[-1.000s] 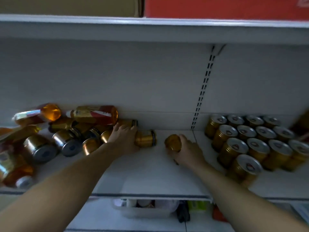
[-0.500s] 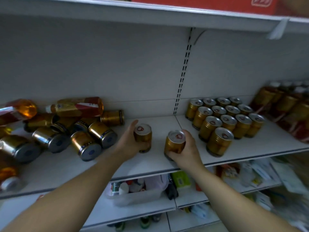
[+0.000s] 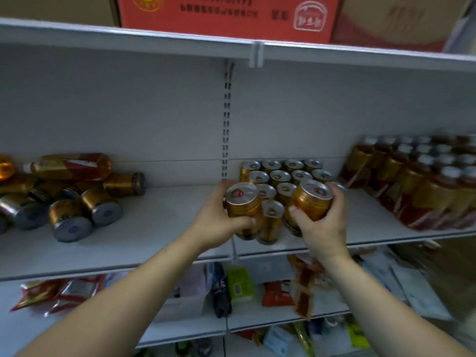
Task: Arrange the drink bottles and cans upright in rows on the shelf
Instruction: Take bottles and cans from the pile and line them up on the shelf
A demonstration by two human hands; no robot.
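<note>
At centre frame the left hand point(image 3: 220, 224) curls round a gold can point(image 3: 243, 206) and the right hand point(image 3: 323, 228) round a second can point(image 3: 313, 200), both lid-up over the shelf point(image 3: 167, 222) front, seemingly mid-placement: next comes lowering each squarely beside the standing rows point(image 3: 279, 175) behind, toppled cans point(image 3: 103, 210) waiting far left.

A: The can point(image 3: 244, 204) — what is it made of?
B: Metal. The side is shiny gold with fine ribs, the lid is smooth silver. The fallen cans point(image 3: 69, 222) show dull grey bottoms.
A: And the shelf point(image 3: 159, 222)?
B: Painted metal, it seems — white, matt and smooth. Its back wall point(image 3: 128, 112) looks the same.
A: The bottles point(image 3: 412, 191)?
B: Clear plastic, I think, with glossy labels and pale caps. The box point(image 3: 226, 16) above is red printed cardboard, rather matt. The packets point(image 3: 64, 292) below are glossy film.
</note>
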